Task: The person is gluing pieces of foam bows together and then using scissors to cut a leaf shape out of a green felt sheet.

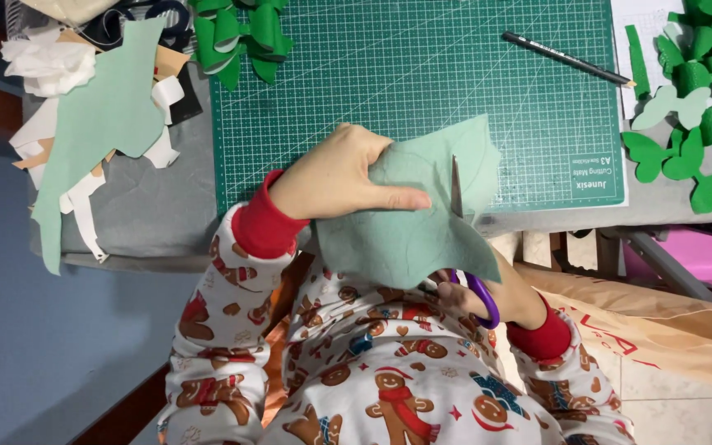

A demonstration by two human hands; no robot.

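My left hand (339, 177) pinches a pale green felt sheet (409, 218) by its left edge, thumb on top, holding it above the near edge of a green cutting mat (422, 74). My right hand (500, 301) is mostly hidden under the felt and grips purple-handled scissors (480, 292). The scissors' blade (456, 185) pokes up through the felt near its right side, along a drawn outline.
A black pencil (566, 58) lies at the mat's far right. Cut dark green felt shapes (686, 156) pile at the right, and more of them (236, 37) lie at the top left. A larger pale green felt piece (100, 124) and white scraps (47, 62) lie at the left.
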